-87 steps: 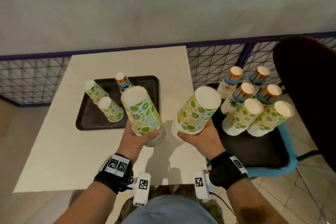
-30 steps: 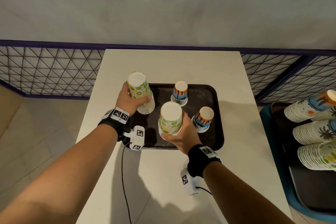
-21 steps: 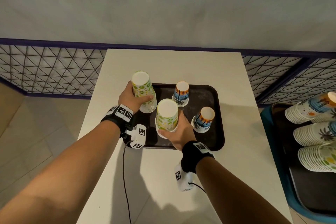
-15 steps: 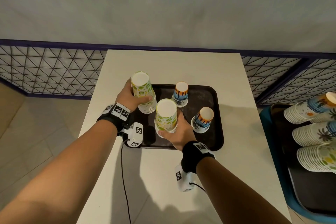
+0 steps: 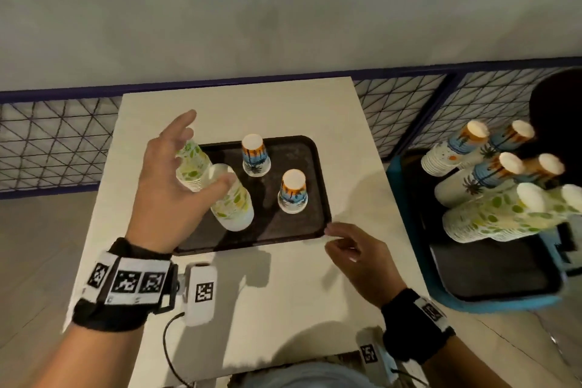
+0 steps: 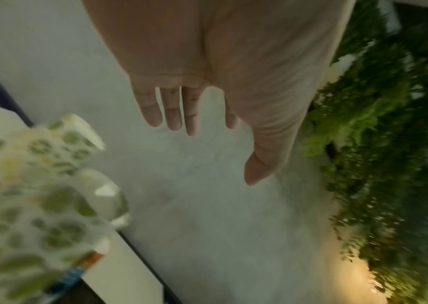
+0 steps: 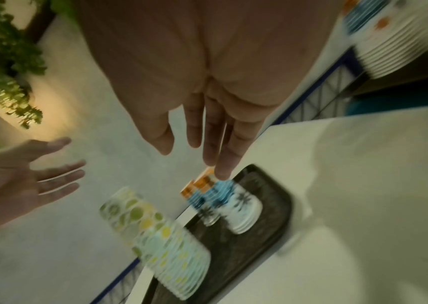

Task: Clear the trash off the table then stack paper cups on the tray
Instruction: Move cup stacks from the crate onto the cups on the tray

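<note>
A dark tray (image 5: 310, 154) lies on the white table (image 5: 283, 293). Upside down on it stand two green lime-print cup stacks (image 5: 193, 164) (image 5: 234, 205) at the left and two blue palm-print stacks (image 5: 255, 156) (image 5: 293, 192) further right. My left hand (image 5: 185, 154) hovers above the green stacks with fingers spread and holds nothing. My right hand (image 5: 341, 244) floats empty off the tray's front right corner, fingers relaxed. The left wrist view shows straight fingers (image 6: 171, 111) and blurred green cups (image 6: 38, 195). The right wrist view shows my right hand (image 7: 194, 152) above the tray (image 7: 267, 205).
To the right, beside the table, a blue tub (image 5: 504, 302) holds a black tray with several leaning cup stacks (image 5: 491, 186). A wire mesh fence (image 5: 53, 142) runs behind the table below a plain wall. A dark rounded object (image 5: 560, 110) sits at the far right.
Both hands have let go of the green cup stacks, which now stand on the tray. The left hand rose and spread; the right hand drew back to the tray's front right corner.
</note>
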{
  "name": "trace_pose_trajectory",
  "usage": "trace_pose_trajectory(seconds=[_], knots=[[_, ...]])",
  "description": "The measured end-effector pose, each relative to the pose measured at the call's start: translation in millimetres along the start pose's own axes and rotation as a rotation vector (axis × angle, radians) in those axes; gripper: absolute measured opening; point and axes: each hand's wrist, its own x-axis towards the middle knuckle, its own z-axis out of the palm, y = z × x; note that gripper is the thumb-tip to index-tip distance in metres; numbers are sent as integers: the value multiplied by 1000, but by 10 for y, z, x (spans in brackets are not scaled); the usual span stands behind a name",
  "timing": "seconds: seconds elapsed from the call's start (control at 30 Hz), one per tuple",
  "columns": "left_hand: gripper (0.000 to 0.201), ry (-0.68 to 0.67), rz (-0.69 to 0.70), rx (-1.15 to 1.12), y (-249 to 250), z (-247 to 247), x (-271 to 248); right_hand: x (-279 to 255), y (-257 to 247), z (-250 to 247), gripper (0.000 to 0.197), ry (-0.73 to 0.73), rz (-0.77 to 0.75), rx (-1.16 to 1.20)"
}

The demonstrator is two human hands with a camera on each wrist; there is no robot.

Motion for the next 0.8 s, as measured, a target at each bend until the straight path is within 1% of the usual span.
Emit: trace_pose_trajectory(seconds=[0.07, 0.13, 0.2, 0.3, 0.37, 0.4, 0.47, 0.53, 0.6, 0.7, 0.8], knots=[[89, -24, 54, 12, 302, 265, -48, -163, 230, -354, 28, 56, 24, -31], [80, -51, 96, 29, 554, 583, -50, -309, 490, -703, 22, 125, 83, -30], [72, -103, 128, -2, 797, 951, -52, -441, 772, -1040, 17, 196, 147, -36], [64, -228, 173, -51, 1192, 1622, -90, -592, 1182, -1514, 11, 304, 261, -90], [63, -341, 202, -57, 1464, 2140, -125, -641, 1450, -1820, 14, 377, 324, -85], [63, -401, 218, -49, 1593, 2400, -145, -651, 1565, -1967, 16, 411, 359, -42], [65, -517, 267, -12, 1804, 2911, -193, -642, 1769, -2215, 24, 423, 433, 60], [66, -629, 310, 30, 1963, 3396, -274, -603, 1982, -2398, 36, 410, 464, 8], [67, -710, 350, 74, 2070, 3833, -368, -538, 2147, -2539, 50, 370, 487, -22], [69, -760, 404, 181, 2157, 4347, -502, -423, 2292, -2692, 68, 290, 533, -50], [72, -782, 398, 325, 2191, 4685, -565, -277, 2384, -2721, 82, 236, 527, -32]])
